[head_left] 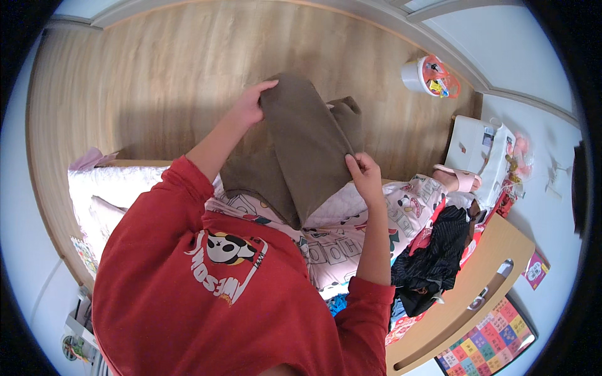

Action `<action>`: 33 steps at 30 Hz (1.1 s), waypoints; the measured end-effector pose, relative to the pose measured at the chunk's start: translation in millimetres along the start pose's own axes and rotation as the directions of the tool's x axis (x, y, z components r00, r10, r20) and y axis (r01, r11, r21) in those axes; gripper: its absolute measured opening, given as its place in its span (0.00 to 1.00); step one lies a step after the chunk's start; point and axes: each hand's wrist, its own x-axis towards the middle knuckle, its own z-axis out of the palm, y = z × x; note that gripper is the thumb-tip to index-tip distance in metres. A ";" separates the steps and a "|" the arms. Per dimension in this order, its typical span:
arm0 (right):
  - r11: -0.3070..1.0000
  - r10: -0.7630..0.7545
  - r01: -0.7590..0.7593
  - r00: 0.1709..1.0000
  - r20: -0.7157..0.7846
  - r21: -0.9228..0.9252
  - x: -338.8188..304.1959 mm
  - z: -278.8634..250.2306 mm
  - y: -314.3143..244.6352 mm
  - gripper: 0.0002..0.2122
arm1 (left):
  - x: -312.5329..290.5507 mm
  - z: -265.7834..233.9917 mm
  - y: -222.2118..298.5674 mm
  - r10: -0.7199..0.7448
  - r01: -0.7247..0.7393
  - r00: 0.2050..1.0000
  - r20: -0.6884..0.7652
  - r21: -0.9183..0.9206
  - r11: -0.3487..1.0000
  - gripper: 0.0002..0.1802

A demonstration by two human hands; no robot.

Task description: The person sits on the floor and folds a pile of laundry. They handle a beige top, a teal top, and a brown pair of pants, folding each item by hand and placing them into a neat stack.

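A dark olive-brown garment (307,138) hangs in front of me, partly folded, its lower part over my lap. Whether it is a top or trousers cannot be made out. At its upper left edge, my left hand (252,104) pinches the cloth between thumb and fingers. Lower down, my right hand (365,175) grips the right edge, thumb on top. A bunched part of the same cloth sticks out behind, at the far right. Below it are my pink printed trousers (342,254).
A pile of dark clothes (433,257) lies to my right, by a light wooden board (467,301) with slots. A white bin (421,76) with an orange-red bag stands far right, near a white box (467,143). Pale bedding (100,188) is at my left.
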 end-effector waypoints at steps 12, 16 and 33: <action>0.752 -0.159 0.313 0.940 0.302 -0.580 -57.2 73.4 -107.7 0.19 | 27.4 31.5 16.0 0.000 -0.010 0.999 0.044 0.225 0.974 0.17; 0.855 -0.139 0.241 0.959 0.246 -0.459 -64.0 79.8 -85.9 0.18 | 33.4 24.4 19.6 0.026 -0.040 0.996 0.087 0.163 0.986 0.16; 0.493 -0.362 0.332 0.919 0.158 -0.804 28.5 96.8 -76.3 0.19 | 74.0 27.1 69.2 0.085 -0.101 0.987 0.138 0.114 0.988 0.15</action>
